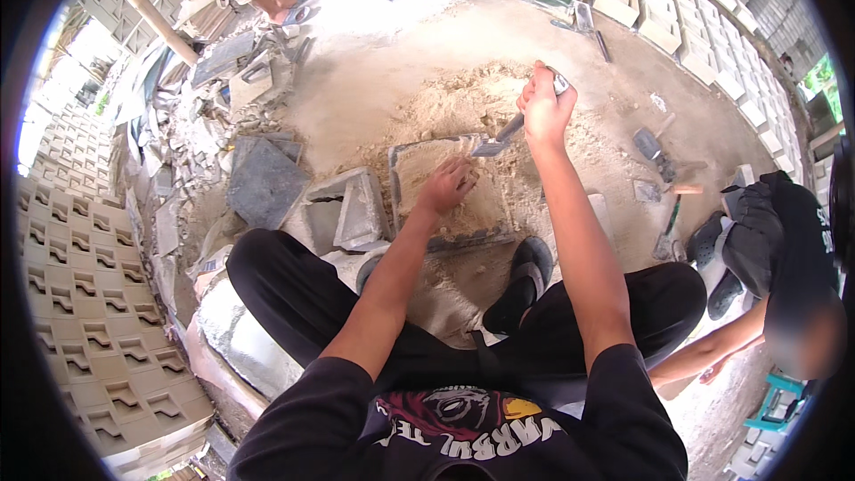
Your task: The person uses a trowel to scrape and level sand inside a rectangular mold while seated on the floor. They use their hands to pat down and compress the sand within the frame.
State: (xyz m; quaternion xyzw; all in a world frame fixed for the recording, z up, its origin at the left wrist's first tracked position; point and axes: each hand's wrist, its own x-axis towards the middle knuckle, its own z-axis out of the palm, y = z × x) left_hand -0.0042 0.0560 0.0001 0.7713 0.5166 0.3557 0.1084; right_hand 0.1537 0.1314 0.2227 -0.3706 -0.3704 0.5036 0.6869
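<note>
Concrete block (359, 214) stood just left of the sand-filled tray (393, 180), crowding that edge. Left hand (448, 185) lay low over the tray's sand (420, 165), fingers bent (whether gripping any, couldn't tell). Flat-bladed tool (488, 150) slanted near the far right corner, held in the fingers of the right hand (546, 111). Floor (614, 142) stretched beyond, rightward.

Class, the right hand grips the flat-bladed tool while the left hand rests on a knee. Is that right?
Not a knee: the head view shows the left hand at the sandy fill inside the frame. The right hand grips the tool.
</note>
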